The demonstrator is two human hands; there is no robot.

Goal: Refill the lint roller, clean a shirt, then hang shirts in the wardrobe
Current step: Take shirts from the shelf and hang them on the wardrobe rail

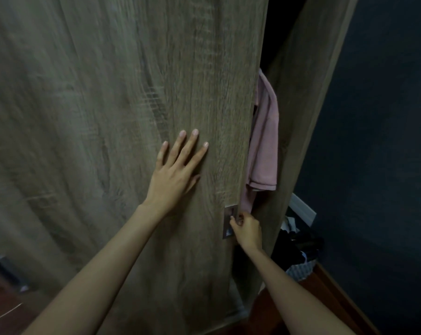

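Observation:
A tall wood-grain wardrobe door [122, 105] fills most of the view. My left hand [178, 170] lies flat on it, fingers spread. My right hand [247, 229] is closed on the small metal handle [229, 222] at the door's right edge. In the narrow gap between the door and the wardrobe's side panel [301, 97] hangs a pink shirt [265, 143]; its lower edge reaches just above my right hand. The inside of the wardrobe is dark and mostly hidden. No lint roller is in view.
A dark blue wall [378, 141] stands to the right, with a white skirting board [301, 207] at its foot. A basket [299, 268] of dark clothes sits on the reddish wooden floor [325, 293] beside the wardrobe. A floor vent [7, 272] lies at lower left.

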